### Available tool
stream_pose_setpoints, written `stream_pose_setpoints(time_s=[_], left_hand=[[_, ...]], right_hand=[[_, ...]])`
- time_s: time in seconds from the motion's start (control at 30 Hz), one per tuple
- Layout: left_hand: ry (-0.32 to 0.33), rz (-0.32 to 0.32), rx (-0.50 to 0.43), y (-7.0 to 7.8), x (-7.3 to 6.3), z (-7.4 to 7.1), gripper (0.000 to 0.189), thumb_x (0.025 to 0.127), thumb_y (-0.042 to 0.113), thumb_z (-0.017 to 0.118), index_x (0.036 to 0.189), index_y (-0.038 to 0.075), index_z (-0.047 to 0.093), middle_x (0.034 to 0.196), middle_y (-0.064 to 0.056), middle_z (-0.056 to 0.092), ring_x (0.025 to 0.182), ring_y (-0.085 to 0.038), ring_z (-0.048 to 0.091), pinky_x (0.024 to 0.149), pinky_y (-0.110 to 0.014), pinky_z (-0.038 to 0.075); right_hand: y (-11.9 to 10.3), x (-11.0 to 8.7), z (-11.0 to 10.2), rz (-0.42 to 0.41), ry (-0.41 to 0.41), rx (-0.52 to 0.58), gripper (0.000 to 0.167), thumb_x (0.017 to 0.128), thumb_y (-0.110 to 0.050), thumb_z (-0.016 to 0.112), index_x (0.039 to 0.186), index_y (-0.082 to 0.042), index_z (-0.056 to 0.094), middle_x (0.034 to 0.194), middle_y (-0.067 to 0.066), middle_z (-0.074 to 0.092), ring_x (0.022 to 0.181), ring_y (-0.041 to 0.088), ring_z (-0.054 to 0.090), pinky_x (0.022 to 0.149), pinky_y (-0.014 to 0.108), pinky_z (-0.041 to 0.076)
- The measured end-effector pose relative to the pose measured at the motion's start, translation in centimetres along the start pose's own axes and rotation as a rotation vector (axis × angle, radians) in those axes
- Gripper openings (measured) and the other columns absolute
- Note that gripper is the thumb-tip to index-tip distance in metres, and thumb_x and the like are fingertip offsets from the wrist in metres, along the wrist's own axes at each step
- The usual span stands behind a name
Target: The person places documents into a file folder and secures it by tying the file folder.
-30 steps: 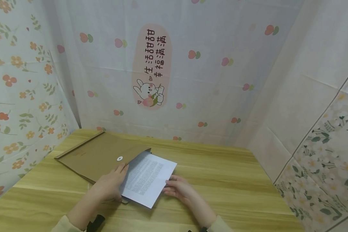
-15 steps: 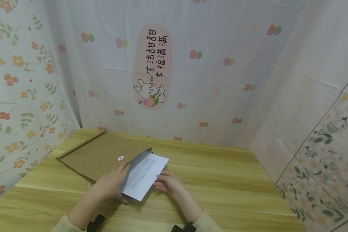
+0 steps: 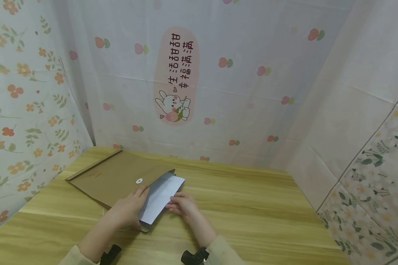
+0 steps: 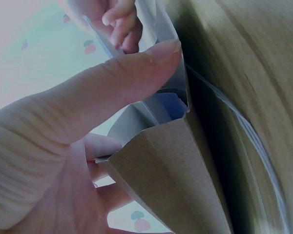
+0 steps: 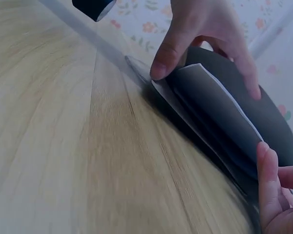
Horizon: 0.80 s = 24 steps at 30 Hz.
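A brown kraft paper document envelope (image 3: 114, 176) with a white round button lies at the left of the table, its mouth facing right. My left hand (image 3: 126, 211) grips the envelope at its mouth. The left wrist view shows the thumb (image 4: 107, 87) on the lower side and the fingers on the upper side, with the mouth held apart. Printed sheets of paper (image 3: 160, 198) lie partly inside, their outer end sticking out. My right hand (image 3: 185, 208) pinches the outer edge of the paper (image 5: 219, 97) between thumb and fingers. The inner part of the sheets is hidden.
The wood-grain table (image 3: 245, 206) extends to the right of the hands. Patterned curtains (image 3: 238, 92) hang behind and at both sides. A thin white string (image 4: 249, 131) lies on the table beside the envelope. Dark wrist-worn devices (image 3: 195, 255) sit at both wrists.
My right hand has moved left with the paper, which has slid further into the envelope, so less of it shows. The left hand has kept its grip on the mouth.
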<state>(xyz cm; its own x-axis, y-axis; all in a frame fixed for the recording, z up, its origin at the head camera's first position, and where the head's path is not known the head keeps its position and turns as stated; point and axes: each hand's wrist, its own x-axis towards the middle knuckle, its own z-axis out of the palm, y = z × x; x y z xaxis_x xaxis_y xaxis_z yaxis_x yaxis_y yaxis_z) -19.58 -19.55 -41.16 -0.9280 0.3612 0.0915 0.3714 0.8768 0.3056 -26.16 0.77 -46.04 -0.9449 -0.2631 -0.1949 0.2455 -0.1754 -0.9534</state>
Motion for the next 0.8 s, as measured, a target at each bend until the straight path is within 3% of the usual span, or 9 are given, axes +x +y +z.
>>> stream_pose_setpoints(time_s=[0.27,0.43,0.8], left_hand=[[0.022,0.010,0.011,0.0,-0.1,0.0,0.115,0.048,0.015,0.093,0.142,-0.011,0.033,0.146,-0.031,0.030,0.125,-0.051,0.038,0.080,-0.062,0.047],[0.024,0.016,0.008,-0.1,-0.2,0.0,0.115,0.048,0.014,0.093,0.142,-0.011,0.032,0.146,-0.029,0.029,0.125,-0.050,0.039,0.079,-0.060,0.049],[0.024,0.023,0.004,0.0,-0.2,-0.1,0.114,0.048,0.015,0.092,0.141,-0.012,0.032,0.146,-0.030,0.030,0.127,-0.049,0.037,0.083,-0.060,0.047]], right_hand=[[0.2,1.0,1.8,-0.013,0.043,-0.026,0.019,0.089,0.006,0.057,0.107,0.012,0.052,0.072,0.011,0.062,0.059,0.014,0.066,0.059,0.024,0.056],[0.3,2.2,2.6,0.013,0.076,-0.026,0.010,0.089,0.008,0.057,0.099,0.009,0.054,0.067,0.010,0.062,0.055,0.012,0.064,0.057,0.023,0.055],[0.3,3.4,4.5,0.027,0.137,-0.041,0.009,0.087,0.011,0.057,0.095,0.009,0.055,0.067,0.012,0.063,0.053,0.013,0.064,0.052,0.021,0.054]])
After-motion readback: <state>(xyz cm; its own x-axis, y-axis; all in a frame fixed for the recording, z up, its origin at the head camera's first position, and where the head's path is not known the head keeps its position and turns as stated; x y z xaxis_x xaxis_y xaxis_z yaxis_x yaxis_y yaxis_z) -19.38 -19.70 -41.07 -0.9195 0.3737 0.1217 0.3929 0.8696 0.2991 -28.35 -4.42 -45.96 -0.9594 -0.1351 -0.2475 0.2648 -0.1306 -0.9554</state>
